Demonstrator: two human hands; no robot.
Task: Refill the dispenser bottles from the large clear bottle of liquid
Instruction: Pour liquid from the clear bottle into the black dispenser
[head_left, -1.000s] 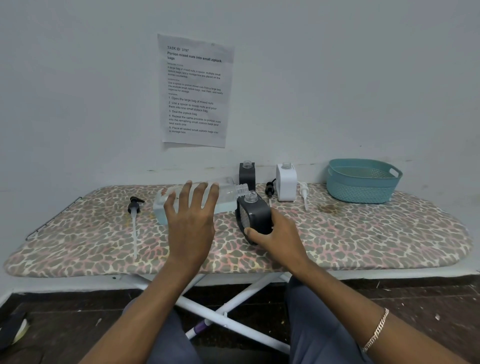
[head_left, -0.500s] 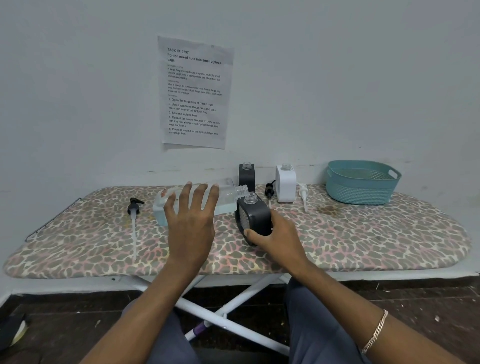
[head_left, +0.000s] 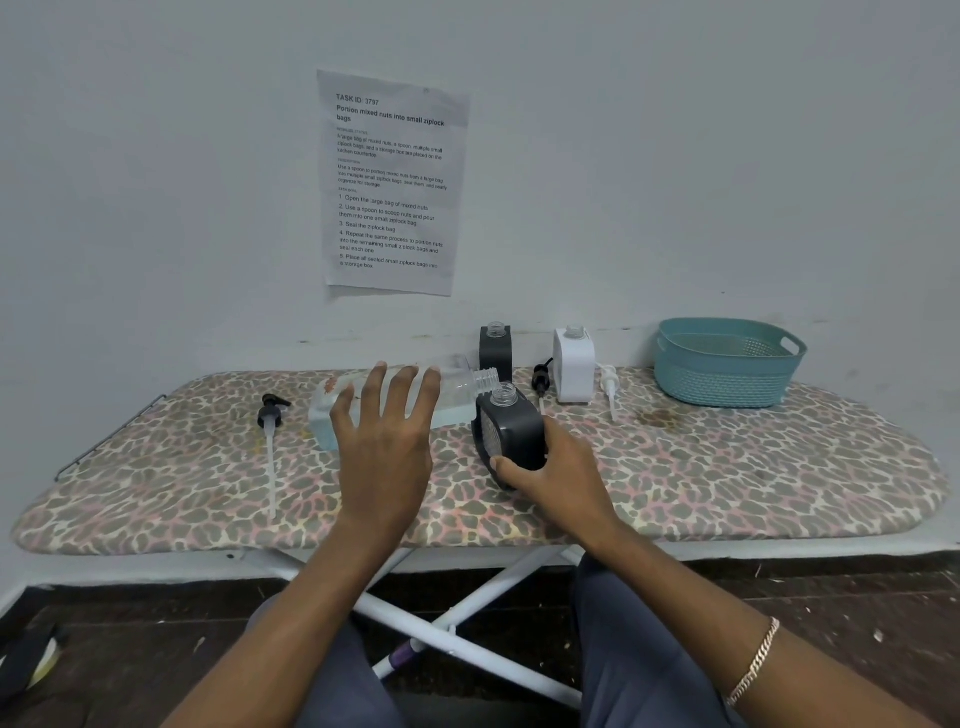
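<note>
The large clear bottle (head_left: 460, 387) lies nearly level above the board, and my left hand (head_left: 387, 447) is wrapped over its middle. Its open neck points right, just above the mouth of a dark grey dispenser bottle (head_left: 511, 434). My right hand (head_left: 561, 478) grips that dispenser low on its right side and tilts it toward the clear bottle. A little pale liquid shows in the clear bottle's lower side. Further back stand a second dark dispenser bottle (head_left: 496, 352) and a white one (head_left: 574, 366), both uncapped.
A black pump head with a long tube (head_left: 270, 441) lies at the left of the leopard-print ironing board (head_left: 727, 467). A small black pump (head_left: 540, 378) and a white pump (head_left: 609, 384) lie beside the white bottle. A teal basket (head_left: 727, 364) sits at the back right.
</note>
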